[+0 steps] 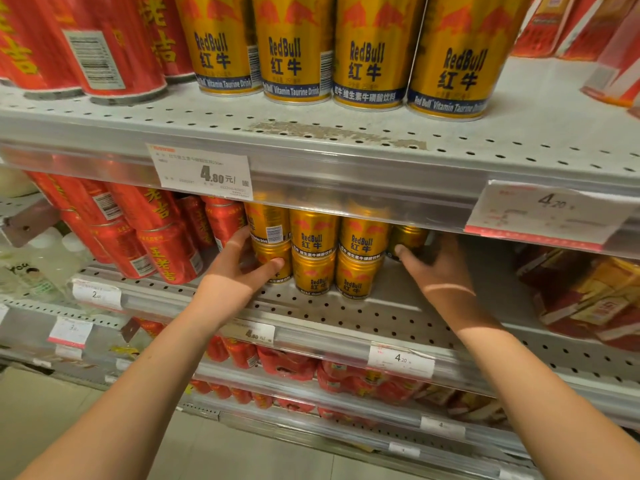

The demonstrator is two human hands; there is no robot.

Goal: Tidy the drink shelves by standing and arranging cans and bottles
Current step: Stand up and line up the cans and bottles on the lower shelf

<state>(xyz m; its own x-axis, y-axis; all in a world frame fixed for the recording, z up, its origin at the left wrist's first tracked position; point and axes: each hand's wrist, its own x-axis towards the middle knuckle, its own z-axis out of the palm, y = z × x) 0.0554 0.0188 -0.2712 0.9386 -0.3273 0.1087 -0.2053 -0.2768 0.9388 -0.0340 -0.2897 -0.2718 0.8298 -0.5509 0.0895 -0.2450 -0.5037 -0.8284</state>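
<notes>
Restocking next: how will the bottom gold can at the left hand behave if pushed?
The bottom gold can looks metal, so probably stiff. Its glossy wall may slip in the left hand. The upper can on it could tip.

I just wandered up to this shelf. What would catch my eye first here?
A row of big gold Red Bull cans stands on the top shelf. Below, on the middle shelf, smaller gold cans stand stacked two high, with red cans beside them on the left. The left hand grips the stack's bottom-left can, and the right hand grips a gold can at the stack's right end.
</notes>
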